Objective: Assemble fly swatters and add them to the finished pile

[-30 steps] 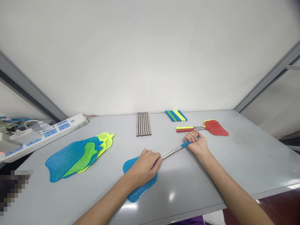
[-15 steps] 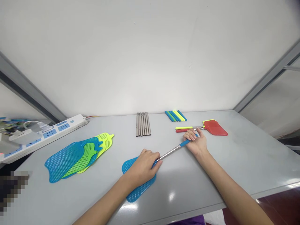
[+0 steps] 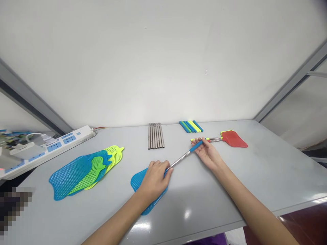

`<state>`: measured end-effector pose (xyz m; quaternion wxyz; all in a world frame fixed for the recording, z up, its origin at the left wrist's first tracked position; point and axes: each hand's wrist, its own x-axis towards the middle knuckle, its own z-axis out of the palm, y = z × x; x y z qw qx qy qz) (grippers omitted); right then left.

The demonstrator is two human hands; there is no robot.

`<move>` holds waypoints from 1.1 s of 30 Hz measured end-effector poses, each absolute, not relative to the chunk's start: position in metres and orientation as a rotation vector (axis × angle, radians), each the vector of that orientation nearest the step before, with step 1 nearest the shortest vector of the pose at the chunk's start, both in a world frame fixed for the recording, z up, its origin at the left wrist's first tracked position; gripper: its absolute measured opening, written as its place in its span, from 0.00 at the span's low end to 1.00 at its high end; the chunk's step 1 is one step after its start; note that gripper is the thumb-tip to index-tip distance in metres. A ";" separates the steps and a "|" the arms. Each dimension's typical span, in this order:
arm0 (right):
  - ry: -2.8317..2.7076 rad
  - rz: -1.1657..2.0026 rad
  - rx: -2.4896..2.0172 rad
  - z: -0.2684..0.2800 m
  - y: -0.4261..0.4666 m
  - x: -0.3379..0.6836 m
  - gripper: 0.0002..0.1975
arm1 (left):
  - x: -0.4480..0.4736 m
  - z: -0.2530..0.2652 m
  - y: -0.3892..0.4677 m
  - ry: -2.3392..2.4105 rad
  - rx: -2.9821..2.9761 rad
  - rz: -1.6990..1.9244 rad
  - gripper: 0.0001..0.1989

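Both forearms come in over the near edge of the counter (image 3: 190, 190), one from each side, angled toward the middle. The left hand (image 3: 157, 178) is palm down, knuckles up, spread across the mesh head (image 3: 138, 178) of a blue swatter (image 3: 179, 159). Its grip is narrow, thumb and forefinger closing at the neck, where the metal rod (image 3: 175, 163) begins. The right hand (image 3: 207, 153) lies farther off and to the right, wrist rolled so the palm faces partly upward. Its grip is narrow too, the far end of the blue handle (image 3: 196, 146) held between thumb and curled fingers; how firmly, I can't tell from here. So the swatter slants between the hands, head near and left, handle far and right.

Just beyond the right hand lies a red swatter (image 3: 235, 139), over a yellow-edged one (image 3: 224, 132). Along the far side sit a row of metal tubes (image 3: 156, 136) and, to their right, coloured sleeves (image 3: 191, 126). Off to the left, loose mesh heads (image 3: 71, 173) overlap near a white power strip (image 3: 84, 132).
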<state>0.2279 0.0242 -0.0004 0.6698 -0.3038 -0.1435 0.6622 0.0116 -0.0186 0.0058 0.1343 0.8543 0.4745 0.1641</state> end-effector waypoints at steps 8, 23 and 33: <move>-0.425 1.491 -0.707 0.000 0.022 0.228 0.10 | 0.012 0.006 -0.019 1.350 2.457 0.498 0.13; -0.515 1.456 -0.662 -0.003 0.023 0.227 0.11 | 0.014 0.006 -0.022 1.308 2.436 0.493 0.16; -0.600 1.485 -0.649 -0.006 0.019 0.221 0.09 | 0.016 0.006 -0.027 1.332 2.292 0.468 0.16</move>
